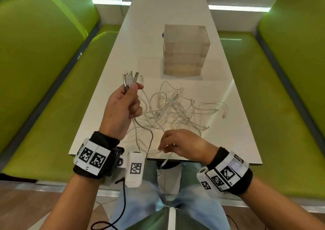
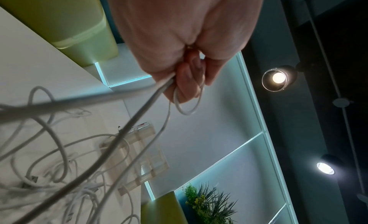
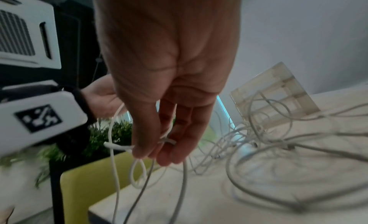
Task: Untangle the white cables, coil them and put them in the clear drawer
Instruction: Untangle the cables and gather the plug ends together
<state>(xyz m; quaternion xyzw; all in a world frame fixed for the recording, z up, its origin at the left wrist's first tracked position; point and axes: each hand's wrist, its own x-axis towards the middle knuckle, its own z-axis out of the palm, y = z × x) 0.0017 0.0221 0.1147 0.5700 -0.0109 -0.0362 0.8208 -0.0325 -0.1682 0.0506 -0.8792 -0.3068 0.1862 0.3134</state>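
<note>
The left hand (image 1: 123,106), raised over the bench (image 1: 233,136), grips a bundle of plug ends (image 1: 129,80). The right hand (image 1: 182,145), at the near bench edge, pinches one strand between its fingertips (image 3: 159,155). The white cables (image 1: 175,110) lie tangled mid-bench, with some strands drooping off the near edge. Likely risks: pulling hard may tighten the knots, and lifting may drag the mass off the edge. The clear drawer unit (image 1: 184,52) stands beyond the tangle with its drawers closed; their contents cannot be told.
</note>
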